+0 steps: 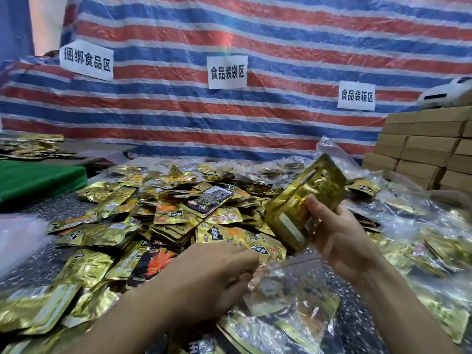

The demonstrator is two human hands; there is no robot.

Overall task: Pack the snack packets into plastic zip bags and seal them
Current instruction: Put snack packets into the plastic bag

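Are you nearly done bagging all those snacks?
Not nearly. Some filled bags lie on the right. Now the right hand holds a stack of packets above the zip bag, whose mouth the left hand pinches. A big pile of loose packets is left to pack.
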